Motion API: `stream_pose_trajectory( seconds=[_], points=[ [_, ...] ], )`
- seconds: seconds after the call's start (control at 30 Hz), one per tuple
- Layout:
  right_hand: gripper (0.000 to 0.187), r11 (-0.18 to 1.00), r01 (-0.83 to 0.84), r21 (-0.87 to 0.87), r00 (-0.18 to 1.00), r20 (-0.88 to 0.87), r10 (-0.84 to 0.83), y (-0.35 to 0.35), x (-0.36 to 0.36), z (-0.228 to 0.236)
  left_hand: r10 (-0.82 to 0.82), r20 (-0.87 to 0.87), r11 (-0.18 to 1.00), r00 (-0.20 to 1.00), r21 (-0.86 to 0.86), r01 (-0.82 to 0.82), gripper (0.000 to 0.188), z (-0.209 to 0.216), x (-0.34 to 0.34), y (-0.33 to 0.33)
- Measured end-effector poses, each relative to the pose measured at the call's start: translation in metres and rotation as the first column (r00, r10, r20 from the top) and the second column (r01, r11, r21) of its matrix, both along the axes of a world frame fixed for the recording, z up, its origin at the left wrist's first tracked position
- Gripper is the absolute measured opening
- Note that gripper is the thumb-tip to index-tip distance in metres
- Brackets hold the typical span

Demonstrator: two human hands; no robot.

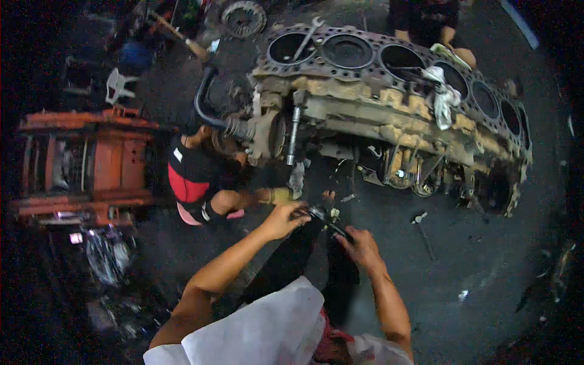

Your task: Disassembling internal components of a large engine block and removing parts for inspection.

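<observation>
Both hands are in front of my body, closed on one dark ratchet-like tool (320, 215) with a shiny rounded head and a slim black handle. My left hand (287, 220) grips the head end, and its fingertips are partly hidden. The handle end is in my right hand (361, 248), lower and to the right. Beyond my hands lies a large, dirty engine block (359, 100) with a row of open cylinder bores. A long shiny bar (294, 135), like a socket extension, hangs upright against its left front side.
An open-end wrench (307, 39) and white rag (446, 100) lie on the block. A person in black and red (193, 176) crouches left of it; another person (426, 21) is behind. An orange metal frame (115, 164) stands left. A rod-like tool (424, 234) lies on the floor.
</observation>
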State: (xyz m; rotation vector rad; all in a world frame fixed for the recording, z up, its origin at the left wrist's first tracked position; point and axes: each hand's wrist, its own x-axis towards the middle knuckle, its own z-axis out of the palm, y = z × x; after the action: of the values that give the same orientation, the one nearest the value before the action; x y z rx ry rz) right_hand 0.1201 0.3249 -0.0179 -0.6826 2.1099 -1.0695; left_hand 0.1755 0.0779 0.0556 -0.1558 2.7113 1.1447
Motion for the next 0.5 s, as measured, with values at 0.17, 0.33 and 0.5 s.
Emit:
stream_pose_trajectory(
  seconds=[0.17,0.33,0.5],
  points=[
    [0.024,0.965,-0.249,-0.078,0.955,-0.184,0.232,-0.051,-0.058,0.033,0.193,-0.103,0.979,0.976,0.084,-0.185,0.034,-0.012,0.002,-0.041],
    [0.032,0.929,-0.299,0.219,0.918,-0.199,0.342,-0.084,-0.090,0.050,0.303,-0.151,0.941,0.941,0.205,-0.270,0.033,-0.021,-0.005,-0.062],
    [0.025,0.953,-0.247,0.173,0.885,-0.361,0.295,-0.096,-0.107,0.047,0.307,-0.239,0.945,0.921,0.192,-0.265,0.031,-0.024,-0.024,-0.073]
  ],
)
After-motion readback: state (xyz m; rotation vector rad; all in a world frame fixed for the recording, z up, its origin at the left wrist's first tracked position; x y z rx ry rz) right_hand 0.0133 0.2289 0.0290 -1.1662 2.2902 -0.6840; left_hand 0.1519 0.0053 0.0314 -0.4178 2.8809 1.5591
